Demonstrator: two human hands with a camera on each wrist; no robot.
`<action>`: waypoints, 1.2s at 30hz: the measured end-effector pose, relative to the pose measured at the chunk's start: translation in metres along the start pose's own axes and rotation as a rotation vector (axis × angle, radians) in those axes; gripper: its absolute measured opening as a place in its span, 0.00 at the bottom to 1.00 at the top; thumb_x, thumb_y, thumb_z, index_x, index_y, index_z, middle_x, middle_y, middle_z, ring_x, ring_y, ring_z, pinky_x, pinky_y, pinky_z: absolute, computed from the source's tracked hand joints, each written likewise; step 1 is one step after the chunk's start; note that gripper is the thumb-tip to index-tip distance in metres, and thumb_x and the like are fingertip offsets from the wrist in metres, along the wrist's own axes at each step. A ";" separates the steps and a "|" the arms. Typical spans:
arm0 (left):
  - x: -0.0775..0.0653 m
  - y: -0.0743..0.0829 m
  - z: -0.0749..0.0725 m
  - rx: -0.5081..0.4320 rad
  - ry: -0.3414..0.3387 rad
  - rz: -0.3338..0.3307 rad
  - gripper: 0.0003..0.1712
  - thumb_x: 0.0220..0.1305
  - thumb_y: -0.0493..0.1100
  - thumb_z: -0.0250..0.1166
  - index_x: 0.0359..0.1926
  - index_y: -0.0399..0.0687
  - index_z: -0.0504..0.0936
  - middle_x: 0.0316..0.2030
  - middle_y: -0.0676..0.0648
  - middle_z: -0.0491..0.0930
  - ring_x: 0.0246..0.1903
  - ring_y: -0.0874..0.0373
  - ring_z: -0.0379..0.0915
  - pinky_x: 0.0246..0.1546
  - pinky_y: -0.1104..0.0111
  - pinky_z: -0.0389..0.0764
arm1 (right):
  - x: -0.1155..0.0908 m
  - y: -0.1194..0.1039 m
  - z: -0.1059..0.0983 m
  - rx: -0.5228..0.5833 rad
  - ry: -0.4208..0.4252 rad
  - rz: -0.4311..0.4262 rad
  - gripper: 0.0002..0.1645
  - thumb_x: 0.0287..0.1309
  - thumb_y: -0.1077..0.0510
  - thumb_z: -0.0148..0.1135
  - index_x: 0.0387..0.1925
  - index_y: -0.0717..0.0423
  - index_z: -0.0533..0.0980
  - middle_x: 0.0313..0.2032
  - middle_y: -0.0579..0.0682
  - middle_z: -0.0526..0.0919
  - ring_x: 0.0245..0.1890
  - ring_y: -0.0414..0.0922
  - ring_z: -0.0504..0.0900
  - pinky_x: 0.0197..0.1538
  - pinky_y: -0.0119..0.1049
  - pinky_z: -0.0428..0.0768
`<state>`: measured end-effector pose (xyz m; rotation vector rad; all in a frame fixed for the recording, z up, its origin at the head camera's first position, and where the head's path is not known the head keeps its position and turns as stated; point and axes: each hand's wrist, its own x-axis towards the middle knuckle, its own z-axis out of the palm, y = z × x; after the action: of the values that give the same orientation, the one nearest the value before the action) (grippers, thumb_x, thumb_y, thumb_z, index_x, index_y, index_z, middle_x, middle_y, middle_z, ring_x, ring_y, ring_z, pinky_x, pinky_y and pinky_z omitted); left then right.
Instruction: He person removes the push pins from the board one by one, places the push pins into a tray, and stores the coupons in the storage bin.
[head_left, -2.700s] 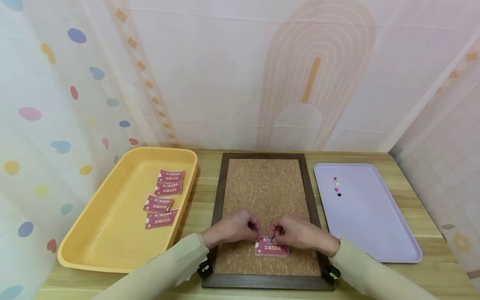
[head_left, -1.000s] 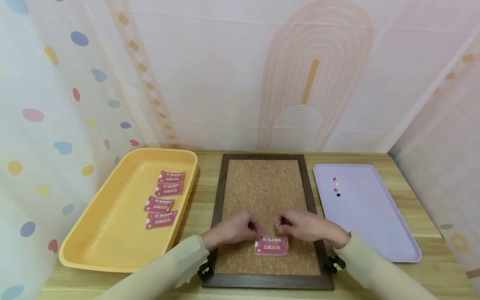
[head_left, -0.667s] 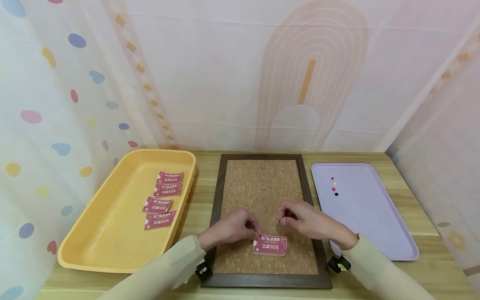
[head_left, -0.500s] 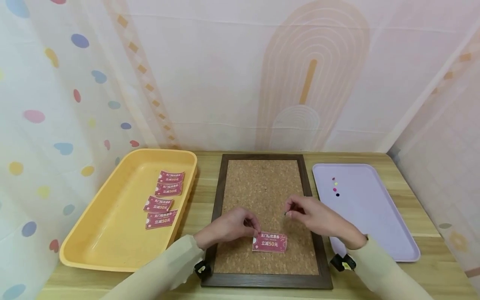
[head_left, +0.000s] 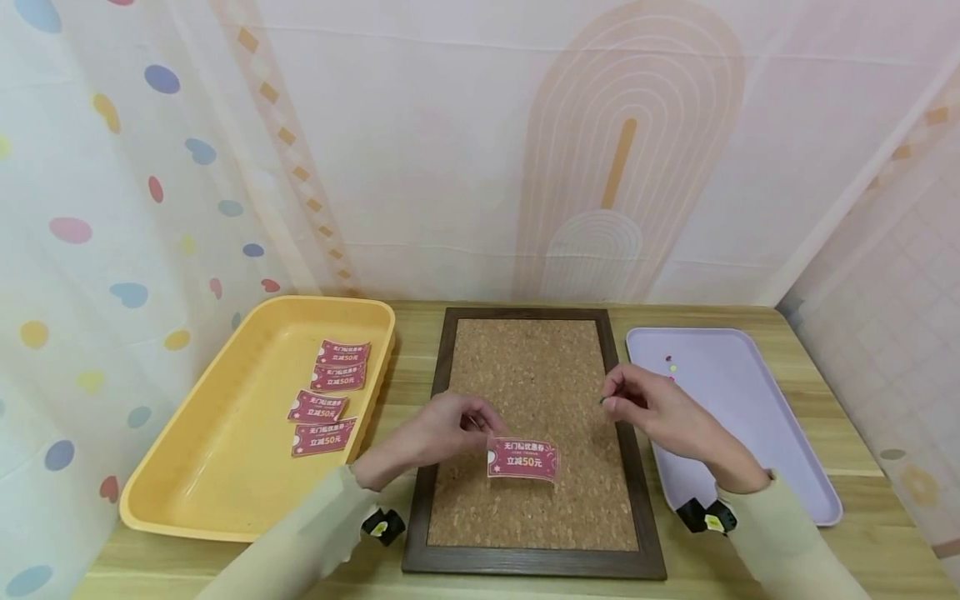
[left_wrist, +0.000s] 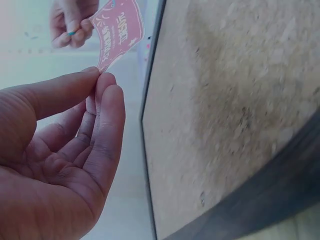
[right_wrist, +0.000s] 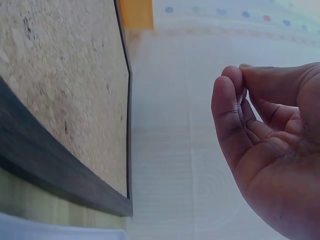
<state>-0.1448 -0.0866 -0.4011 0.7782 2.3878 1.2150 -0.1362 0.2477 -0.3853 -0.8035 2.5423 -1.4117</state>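
My left hand [head_left: 450, 429] pinches a dark pink paper coupon [head_left: 523, 460] by its upper left corner, above the cork board [head_left: 525, 367]. In the left wrist view the coupon [left_wrist: 120, 30] bends a little, with its corner between thumb and fingertips. At the board's right side, my right hand [head_left: 667, 412] pinches a tiny teal pushpin [left_wrist: 72, 33] between thumb and forefinger. Only a dark speck of that pin shows in the head view. The right wrist view shows the right hand [right_wrist: 270, 135] with its thumb against the fingertips, and the pin is hidden there.
A yellow tub [head_left: 225, 433] on the left holds several matching coupons [head_left: 322, 437]. On the right, a lilac tray [head_left: 720, 358] carries small coloured pins [head_left: 672, 368], partly covered by the right hand. The board's dark wooden frame [head_left: 532, 562] lies on the wooden table.
The right hand has drawn the teal pin off the coupon and moved right and away toward the tray. The left hand has lifted the coupon and shifted it left and away.
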 end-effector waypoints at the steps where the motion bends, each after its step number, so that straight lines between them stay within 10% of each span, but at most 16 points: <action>1: -0.001 0.000 -0.003 -0.011 0.005 0.004 0.06 0.64 0.31 0.70 0.42 0.39 0.87 0.35 0.52 0.84 0.33 0.63 0.76 0.37 0.71 0.79 | -0.001 0.000 -0.002 -0.007 0.004 0.002 0.02 0.73 0.65 0.60 0.42 0.58 0.74 0.32 0.48 0.77 0.30 0.41 0.74 0.34 0.33 0.75; 36: -0.080 -0.024 -0.104 0.030 0.240 -0.156 0.03 0.68 0.35 0.69 0.41 0.43 0.88 0.34 0.46 0.83 0.34 0.51 0.76 0.34 0.67 0.81 | -0.017 0.029 -0.043 -0.081 0.132 0.079 0.02 0.70 0.69 0.61 0.42 0.65 0.76 0.32 0.51 0.82 0.33 0.38 0.79 0.39 0.30 0.79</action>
<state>-0.1440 -0.2121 -0.3566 0.4658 2.6062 1.2731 -0.1484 0.3010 -0.3879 -0.6326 2.7126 -1.3892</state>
